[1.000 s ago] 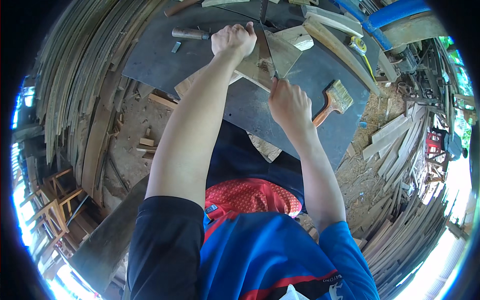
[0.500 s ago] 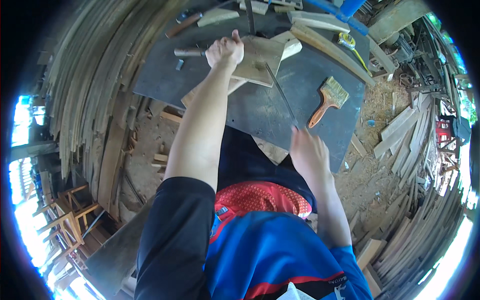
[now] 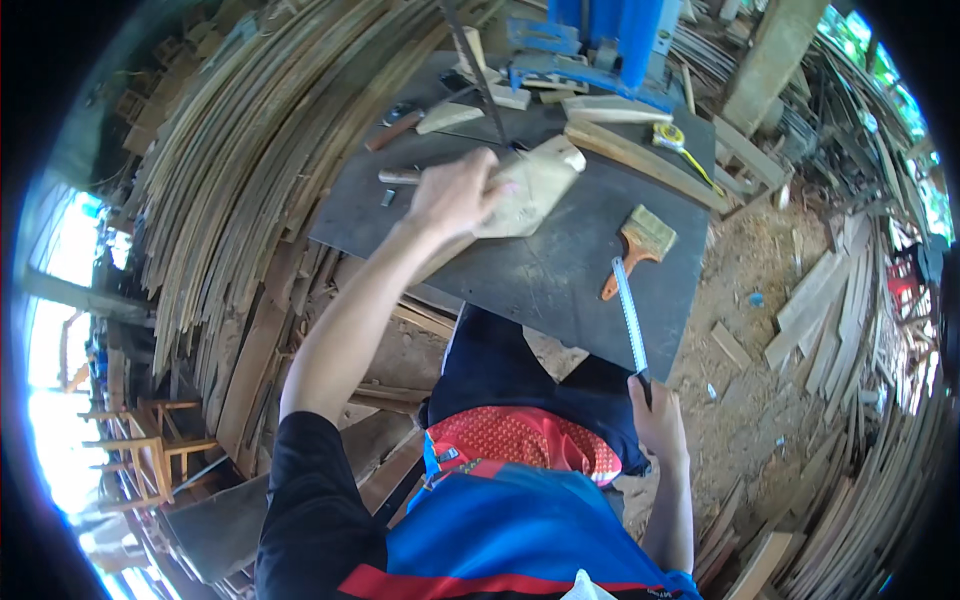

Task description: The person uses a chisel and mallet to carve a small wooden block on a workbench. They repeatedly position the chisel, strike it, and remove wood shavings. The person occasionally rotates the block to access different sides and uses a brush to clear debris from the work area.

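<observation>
My left hand is closed on the edge of a pale wooden board, which is tilted over the dark metal table. Part of a wooden strip shows under my left wrist. Lower right, my right hand is wrapped round the dark grip of a long, narrow metal blade. Rows of pale marks run along the blade; whether it is a rasp or a ruler I cannot tell. Its far end overlaps the handle of a flat paintbrush in view. A light tool handle lies beyond my left hand.
A dark upright metal strip rises at the table's far side, before a blue machine frame. A long curved wooden piece and a yellow tape measure lie far right. Stacked planks line the left.
My right hand has drawn the blade back toward me, off the board, and its marked flat face now shows. My left hand has turned and tilted the board. The view has shifted too.
</observation>
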Tool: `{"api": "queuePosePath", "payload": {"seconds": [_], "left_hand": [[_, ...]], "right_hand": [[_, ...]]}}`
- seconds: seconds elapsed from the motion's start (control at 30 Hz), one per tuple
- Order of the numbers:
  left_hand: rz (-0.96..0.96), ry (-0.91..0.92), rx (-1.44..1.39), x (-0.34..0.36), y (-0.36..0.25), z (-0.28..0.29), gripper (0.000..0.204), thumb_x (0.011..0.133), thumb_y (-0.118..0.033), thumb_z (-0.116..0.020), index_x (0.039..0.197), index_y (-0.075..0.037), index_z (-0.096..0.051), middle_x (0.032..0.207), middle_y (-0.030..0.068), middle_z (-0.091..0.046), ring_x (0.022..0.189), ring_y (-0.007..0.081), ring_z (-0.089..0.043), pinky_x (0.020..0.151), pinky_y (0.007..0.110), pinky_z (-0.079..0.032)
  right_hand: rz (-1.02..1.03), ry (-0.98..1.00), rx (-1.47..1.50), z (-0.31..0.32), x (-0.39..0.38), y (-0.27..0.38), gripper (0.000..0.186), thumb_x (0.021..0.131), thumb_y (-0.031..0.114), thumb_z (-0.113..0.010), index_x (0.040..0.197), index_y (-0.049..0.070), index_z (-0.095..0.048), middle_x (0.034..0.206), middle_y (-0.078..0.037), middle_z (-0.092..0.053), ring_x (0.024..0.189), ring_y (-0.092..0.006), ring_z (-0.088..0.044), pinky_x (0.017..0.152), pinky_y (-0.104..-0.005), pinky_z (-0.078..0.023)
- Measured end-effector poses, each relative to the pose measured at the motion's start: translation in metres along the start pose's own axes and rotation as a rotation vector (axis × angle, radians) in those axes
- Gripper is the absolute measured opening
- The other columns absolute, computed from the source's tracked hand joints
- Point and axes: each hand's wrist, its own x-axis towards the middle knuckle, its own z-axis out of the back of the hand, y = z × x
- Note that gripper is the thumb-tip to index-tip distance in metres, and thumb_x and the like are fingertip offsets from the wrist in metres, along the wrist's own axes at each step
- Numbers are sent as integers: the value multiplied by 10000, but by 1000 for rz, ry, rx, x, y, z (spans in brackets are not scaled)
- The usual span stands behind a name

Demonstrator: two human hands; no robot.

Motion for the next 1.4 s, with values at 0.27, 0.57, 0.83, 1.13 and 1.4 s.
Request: {"api": "queuePosePath", "payload": {"seconds": [0.27,0.57,0.83,1.13,1.4], "left_hand": [[-359,-99,21,-87,-42,-23,338,850,-392,-758,962,-119,-594,957,20,-664,800,188,-700,635,318,-571],[-307,-271,-207,-159,-55,-83,370,656,-137,-846,971,-107,-653,1105,3,-685,1034,257,-663,916,422,-542],[-226,-348,-317,-155,-45,-82,392,680,-162,-828,1039,-96,-688,1170,31,-724,1137,270,-672,989,421,-537],[-118,-284,-325,-113,-22,-43,394,766,-334,-830,1090,-132,-732,1030,59,-757,873,254,-745,750,357,-604],[-32,-360,-382,-87,-18,-30,387,785,-347,-831,1023,-58,-737,883,139,-752,776,299,-740,695,376,-582]], "right_hand": [[146,31,254,-19,33,39,318,982,232,-618,827,-43,-586,691,-270,-596,693,-479,-608,591,-470,-440],[102,175,259,-53,16,17,319,982,253,-618,861,-41,-589,655,-243,-589,617,-424,-601,573,-457,-426],[101,150,356,-62,13,24,279,991,200,-628,828,-18,-567,560,-111,-475,517,-137,-414,491,-368,-324],[290,51,319,-47,36,62,218,1006,148,-552,892,-37,-577,614,-231,-571,573,-417,-592,532,-475,-404],[341,-21,91,-52,40,101,269,1022,196,-532,842,-3,-531,584,-230,-572,564,-450,-591,520,-528,-455]]}}
